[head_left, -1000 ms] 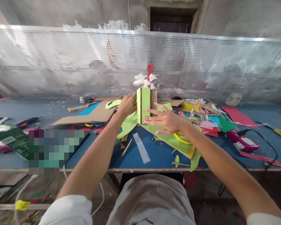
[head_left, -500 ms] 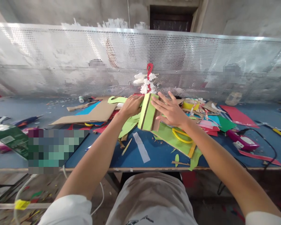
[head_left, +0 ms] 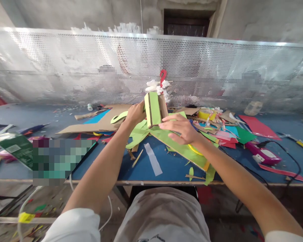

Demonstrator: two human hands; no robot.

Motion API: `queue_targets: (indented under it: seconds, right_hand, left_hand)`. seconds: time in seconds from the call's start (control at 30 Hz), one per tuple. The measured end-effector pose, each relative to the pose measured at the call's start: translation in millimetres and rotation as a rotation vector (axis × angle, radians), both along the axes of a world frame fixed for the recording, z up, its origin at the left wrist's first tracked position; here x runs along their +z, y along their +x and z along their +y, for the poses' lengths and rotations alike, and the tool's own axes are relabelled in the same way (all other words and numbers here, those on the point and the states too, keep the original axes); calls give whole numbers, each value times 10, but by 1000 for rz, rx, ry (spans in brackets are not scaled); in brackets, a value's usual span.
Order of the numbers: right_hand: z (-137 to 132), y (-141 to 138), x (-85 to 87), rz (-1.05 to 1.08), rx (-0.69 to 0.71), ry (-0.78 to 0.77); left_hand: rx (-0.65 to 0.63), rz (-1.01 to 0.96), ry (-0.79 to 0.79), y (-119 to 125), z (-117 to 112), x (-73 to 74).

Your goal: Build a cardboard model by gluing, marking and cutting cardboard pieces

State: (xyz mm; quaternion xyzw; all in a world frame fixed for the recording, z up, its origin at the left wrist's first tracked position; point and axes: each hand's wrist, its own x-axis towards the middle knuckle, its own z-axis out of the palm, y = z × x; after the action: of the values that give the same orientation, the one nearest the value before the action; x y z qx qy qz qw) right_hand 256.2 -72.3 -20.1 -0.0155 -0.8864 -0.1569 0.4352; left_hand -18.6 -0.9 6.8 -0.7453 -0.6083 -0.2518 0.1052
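Observation:
A small cardboard box faced with green paper (head_left: 154, 109) stands tilted on a green-covered cardboard sheet (head_left: 181, 148) in the middle of the blue table (head_left: 141, 168). My left hand (head_left: 135, 113) grips the box's left side, fingers curled behind it. My right hand (head_left: 180, 128) holds the box's lower right corner with fingers bent, resting on the green sheet. White fluffy bits and a red loop (head_left: 159, 84) show behind the box top.
Coloured paper scraps (head_left: 229, 132) and cardboard (head_left: 98, 124) litter the table. A pink glue gun (head_left: 261, 152) with a black cord lies at right. A green packet (head_left: 13, 148) lies at left. A perforated metal screen (head_left: 65, 67) closes the back.
The box leaned right half a second ago with my right hand spread open on its side. Now it leans slightly left and my right hand has dropped to its lower corner.

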Motion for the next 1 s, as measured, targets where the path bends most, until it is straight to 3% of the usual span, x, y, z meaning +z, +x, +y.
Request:
queue_targets:
  seconds: [0.1, 0.23, 0.5, 0.73, 1.0]
  right_hand:
    - [95, 61, 8, 187, -166, -51]
    - [288, 208, -49, 129, -316, -85]
    - [373, 274, -85, -43, -266, 45]
    - [320, 295, -47, -191, -274, -46]
    - [308, 294, -26, -96, -207, -31]
  left_hand:
    - [-20, 47, 6, 25, -6, -7]
    - [-17, 105, -25, 79, -55, 6]
    - [-8, 192, -119, 107, -23, -10]
    - [-23, 112, -88, 52, 83, -83]
    - [-50, 82, -66, 34, 134, -124]
